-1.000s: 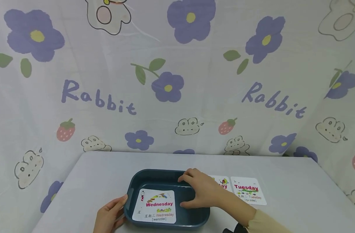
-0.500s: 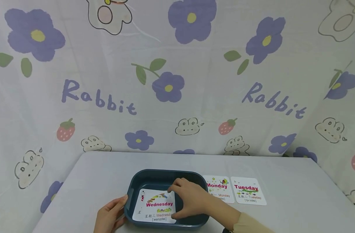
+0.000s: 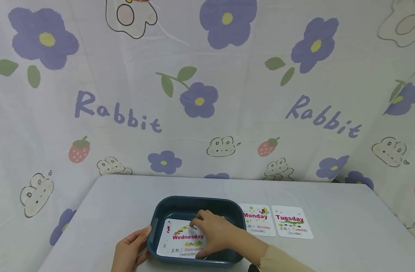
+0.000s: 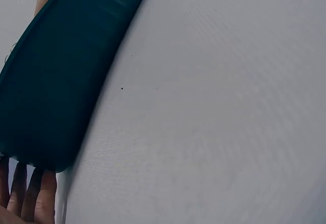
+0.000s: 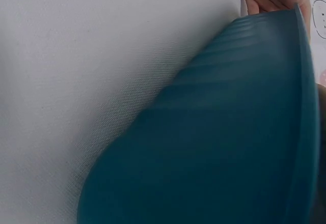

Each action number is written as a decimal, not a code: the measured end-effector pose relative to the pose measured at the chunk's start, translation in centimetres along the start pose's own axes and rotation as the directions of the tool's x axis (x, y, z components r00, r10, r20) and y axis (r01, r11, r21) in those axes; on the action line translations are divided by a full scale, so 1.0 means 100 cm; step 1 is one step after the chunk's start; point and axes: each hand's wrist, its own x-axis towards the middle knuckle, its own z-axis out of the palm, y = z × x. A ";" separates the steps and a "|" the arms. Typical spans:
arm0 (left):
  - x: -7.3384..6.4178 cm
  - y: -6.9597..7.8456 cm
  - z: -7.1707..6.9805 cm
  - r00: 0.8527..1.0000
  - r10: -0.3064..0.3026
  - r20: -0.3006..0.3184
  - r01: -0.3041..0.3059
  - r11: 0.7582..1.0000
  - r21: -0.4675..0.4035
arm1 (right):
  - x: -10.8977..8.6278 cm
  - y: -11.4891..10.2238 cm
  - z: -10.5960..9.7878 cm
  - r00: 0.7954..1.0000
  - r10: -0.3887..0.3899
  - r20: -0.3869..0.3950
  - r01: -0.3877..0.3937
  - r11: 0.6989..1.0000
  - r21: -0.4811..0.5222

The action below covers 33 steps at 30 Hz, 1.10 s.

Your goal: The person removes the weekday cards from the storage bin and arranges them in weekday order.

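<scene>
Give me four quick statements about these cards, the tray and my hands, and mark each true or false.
1. The right hand reaches into the tray. True.
2. In the head view, the Monday card lies left of the Tuesday card. True.
3. The tray holds the Tuesday card. False: the Wednesday card lies in it.
4. Both hands are inside the tray. False: the left hand holds its end from outside.

Left hand [image 3: 132,247], right hand [image 3: 215,235] appearing bare; plain cream sleeve [image 3: 285,260] partly covering right forearm [image 3: 250,244], small black piece [image 3: 253,268] showing beneath.
</scene>
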 end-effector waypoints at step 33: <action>0.000 -0.001 0.000 1.000 0.011 -0.005 -0.011 1.000 0.026 | 0.014 0.000 0.013 0.999 -0.017 0.033 0.020 0.997 -0.074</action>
